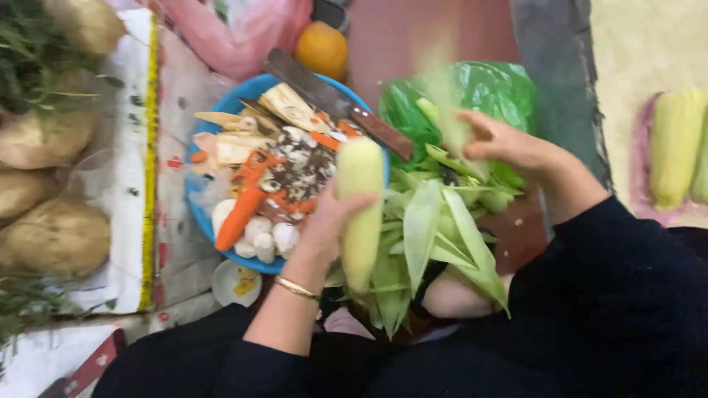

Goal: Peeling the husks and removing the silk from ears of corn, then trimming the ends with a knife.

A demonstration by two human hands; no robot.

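Note:
My left hand [328, 221] grips a pale yellow ear of corn [361, 210], held upright with its husk leaves [435, 228] peeled down and hanging. A gold bangle circles that wrist. My right hand [509, 147] is raised to the right of the ear and pinches a blurred strip of green husk [450, 110]. Just left of the corn sits a blue bowl [198, 199] filled with carrot pieces, white mushrooms and vegetable peelings. A large knife [332, 99] with a brown handle lies across the bowl's far rim.
A green plastic bag [487, 88] holds husk scraps behind my hands. Large pale root vegetables [55, 236] and greens lie on white cloth at left. An orange [322, 49] and pink bag are at the top. Two husked corn ears [675, 144] rest at far right.

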